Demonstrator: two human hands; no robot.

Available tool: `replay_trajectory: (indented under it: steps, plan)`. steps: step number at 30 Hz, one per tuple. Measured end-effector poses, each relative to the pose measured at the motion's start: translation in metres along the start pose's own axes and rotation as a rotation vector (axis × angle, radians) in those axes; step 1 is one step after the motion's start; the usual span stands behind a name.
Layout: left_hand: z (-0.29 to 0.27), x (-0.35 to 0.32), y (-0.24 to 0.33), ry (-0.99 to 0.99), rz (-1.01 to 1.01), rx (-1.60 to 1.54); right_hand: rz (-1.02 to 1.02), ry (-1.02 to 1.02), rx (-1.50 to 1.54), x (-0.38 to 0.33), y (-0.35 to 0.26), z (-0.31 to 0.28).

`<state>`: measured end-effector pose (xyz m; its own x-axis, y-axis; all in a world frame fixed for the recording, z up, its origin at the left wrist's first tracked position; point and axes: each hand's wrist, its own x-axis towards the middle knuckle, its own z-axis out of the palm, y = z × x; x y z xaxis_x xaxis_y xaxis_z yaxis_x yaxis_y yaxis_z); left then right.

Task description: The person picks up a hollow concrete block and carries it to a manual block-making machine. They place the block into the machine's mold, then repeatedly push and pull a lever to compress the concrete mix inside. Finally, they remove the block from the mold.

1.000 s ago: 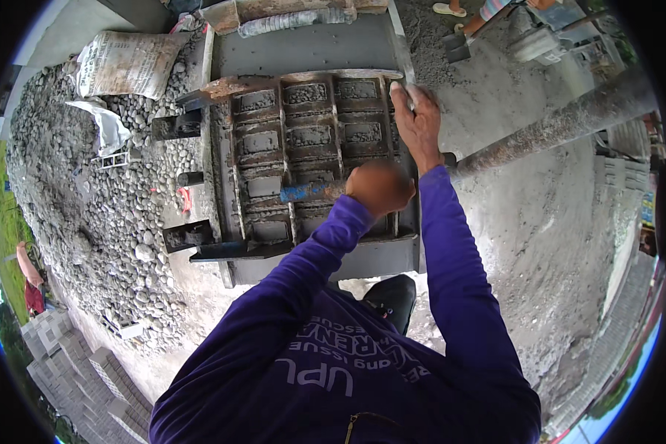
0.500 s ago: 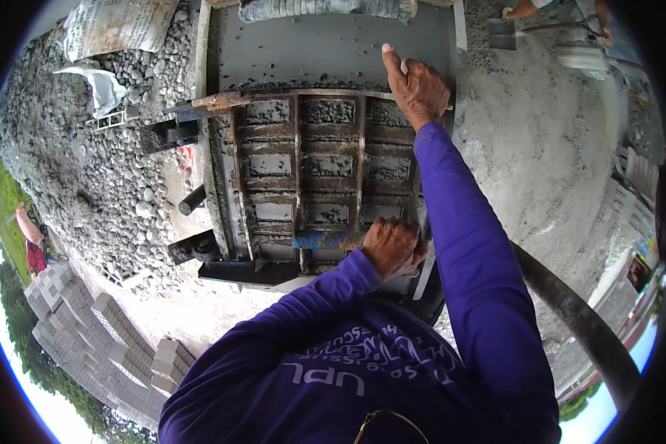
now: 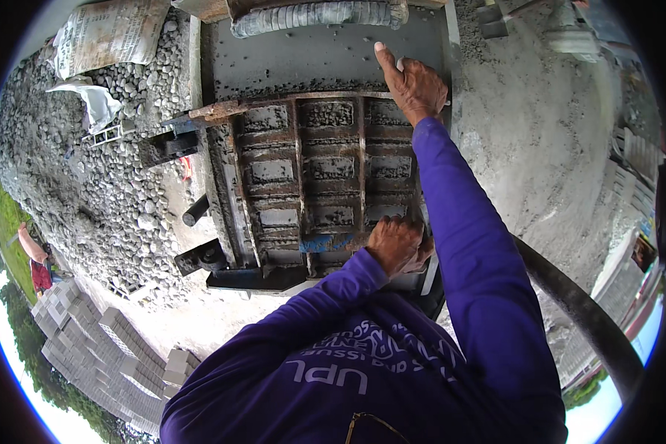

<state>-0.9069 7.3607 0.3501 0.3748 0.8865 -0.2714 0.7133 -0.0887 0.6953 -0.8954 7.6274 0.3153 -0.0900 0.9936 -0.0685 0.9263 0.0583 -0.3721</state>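
Observation:
A rusty, cement-caked metal grid mould [image 3: 297, 177] lies before me, its compartments showing grey mix below. My right hand [image 3: 419, 89] is closed at the far right corner, fingers curled around the end of the grid's far bar [image 3: 318, 95], thumb stretched forward. At the near right corner my left hand [image 3: 397, 246] forms a fist beside a cross bar with blue paint [image 3: 325, 242]; what lies inside it is hidden. Beyond the grid is a flat grey metal plate [image 3: 288, 55] dotted with crumbs of mix.
A ribbed, wrapped bar [image 3: 318, 16] crosses the far end. Gravel [image 3: 74, 170] and a sack [image 3: 111, 33] lie left, with stacked grey blocks [image 3: 100, 348] and another person [image 3: 37, 259]. On the right are a shovel [image 3: 492, 22], concrete floor [image 3: 525, 148] and a thick dark pipe [image 3: 577, 311].
The view has turned and shifted slightly. Both my hands keep their hold and places against the grid. A co-worker's hand by the shovel has gone out of view.

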Motion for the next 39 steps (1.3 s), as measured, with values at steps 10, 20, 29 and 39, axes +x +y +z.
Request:
replay_trajectory:
  steps: [10,20,29,39]
  plan:
    - [-0.005,0.002,0.002,0.008,-0.042,-0.043,-0.037,-0.007,0.013,-0.002,-0.001,0.001]
    - [-0.007,0.001,0.006,0.075,-0.040,-0.037,0.044,-0.155,-0.025,-0.001,-0.006,-0.010]
    - [-0.005,0.002,0.007,0.042,-0.074,0.002,0.000,-0.193,-0.043,-0.003,-0.004,-0.009]
    - [-0.011,0.000,0.016,-0.023,-0.120,0.052,0.145,-0.258,0.023,0.004,-0.006,-0.011]
